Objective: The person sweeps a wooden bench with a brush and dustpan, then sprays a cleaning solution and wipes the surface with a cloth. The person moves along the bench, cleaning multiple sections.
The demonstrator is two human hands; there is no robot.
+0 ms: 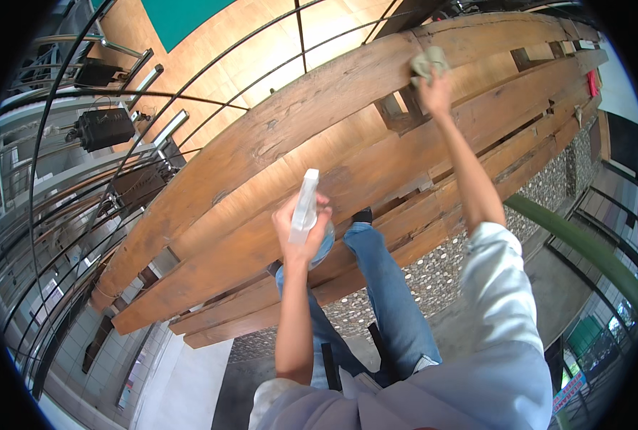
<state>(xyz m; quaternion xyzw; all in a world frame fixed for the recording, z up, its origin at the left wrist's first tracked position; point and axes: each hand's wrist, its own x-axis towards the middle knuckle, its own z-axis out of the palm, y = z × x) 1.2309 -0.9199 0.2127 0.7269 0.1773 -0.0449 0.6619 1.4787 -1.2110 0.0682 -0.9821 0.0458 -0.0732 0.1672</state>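
My left hand [304,220] is wrapped around a spray bottle with a white trigger head [307,201]. Its bluish clear body shows partly below my fingers, above the wooden planks. Farther out to the right, my right hand [434,88] presses a bunched grey-green cloth [430,62] against the face of the uppermost wooden plank [319,110]. Beneath that plank is a lighter wooden strip [303,158] with a framed gap [402,110] just below my right hand. Another long brown plank [217,279] runs under my left hand. Worn patches and cracks mark the wood.
Thin black metal rods [211,59] curve past the planks' far side, and a green mat [182,19] lies beyond. Pebbled paving [437,274] borders the lower planks. At right are a green tube [577,236] and a small red object [592,83]. My jeans-clad legs [389,290] extend to the planks.
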